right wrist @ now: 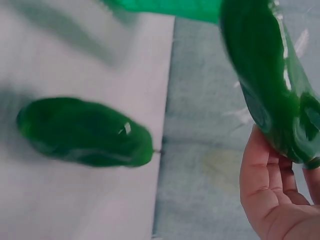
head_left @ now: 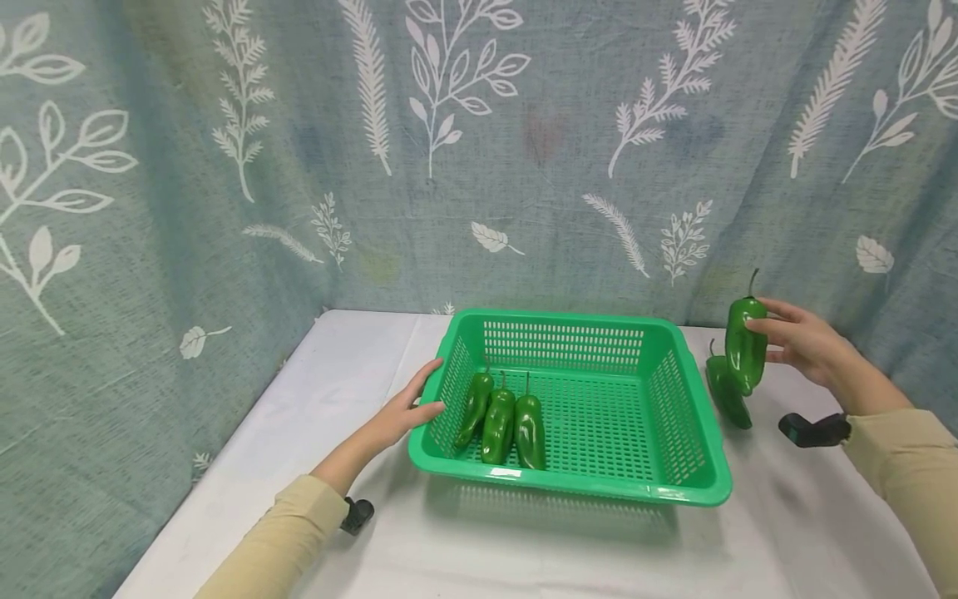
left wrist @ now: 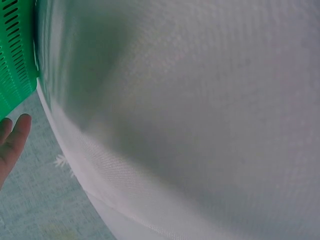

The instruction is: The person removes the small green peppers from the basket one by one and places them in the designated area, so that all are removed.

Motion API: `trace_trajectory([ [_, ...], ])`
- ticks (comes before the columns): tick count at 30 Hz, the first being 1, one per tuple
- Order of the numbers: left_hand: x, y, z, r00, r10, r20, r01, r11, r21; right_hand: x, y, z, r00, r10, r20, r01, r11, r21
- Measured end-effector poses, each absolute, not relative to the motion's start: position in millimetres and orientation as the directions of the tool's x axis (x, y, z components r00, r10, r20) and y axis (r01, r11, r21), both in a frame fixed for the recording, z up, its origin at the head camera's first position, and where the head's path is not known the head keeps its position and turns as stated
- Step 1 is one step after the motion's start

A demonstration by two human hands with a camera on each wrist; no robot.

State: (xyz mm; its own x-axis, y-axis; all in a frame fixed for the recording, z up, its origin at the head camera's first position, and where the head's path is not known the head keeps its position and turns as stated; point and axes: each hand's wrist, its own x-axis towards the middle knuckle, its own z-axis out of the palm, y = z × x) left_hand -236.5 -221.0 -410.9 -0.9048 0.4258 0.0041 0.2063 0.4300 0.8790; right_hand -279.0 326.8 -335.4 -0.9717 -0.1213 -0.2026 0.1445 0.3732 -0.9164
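Note:
Up at the right of the head view, my right hand pinches a glossy green pepper between thumb and fingers, stem pointing up. Below it, a second green pepper lies on the table beside the basket; the right wrist view shows this pepper lying apart from the held one. My left hand is at the left side of a green plastic basket, thumb and fingers extended at its rim. Inside, three green peppers, left, middle and right, lie side by side at the left end.
A white cloth covers the table under the basket. Behind and to the left hangs a blue-green curtain with white leaf prints, close to the table's back edge. Black wrist devices sit at the left wrist and right wrist.

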Motion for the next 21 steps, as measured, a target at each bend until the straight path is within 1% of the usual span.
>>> trace_trajectory([
  [5,-235.6,-220.6,-409.3,-0.904,0.428,0.001,0.205,0.43,0.879,-281.3,335.9,-345.0,-0.97,-0.096,-0.224,0.167,0.409,-0.897],
  [12,-235.3,-220.5,-408.9,-0.9,0.436,0.002,0.204,0.417,0.886,-282.4,341.8,-359.1,-0.975,-0.034,-0.218,0.174,0.491,-0.854],
  [17,-235.2,-220.8,-409.3,-0.899,0.437,0.003,0.203,0.413,0.888,-279.5,345.4,-367.7,-0.972,0.022,-0.232,0.212,0.496,-0.842],
  [21,-235.3,-221.0,-409.5,-0.899,0.437,0.001,0.202,0.413,0.888,-277.7,348.6,-376.3,-0.971,0.043,-0.234,0.222,0.512,-0.83],
])
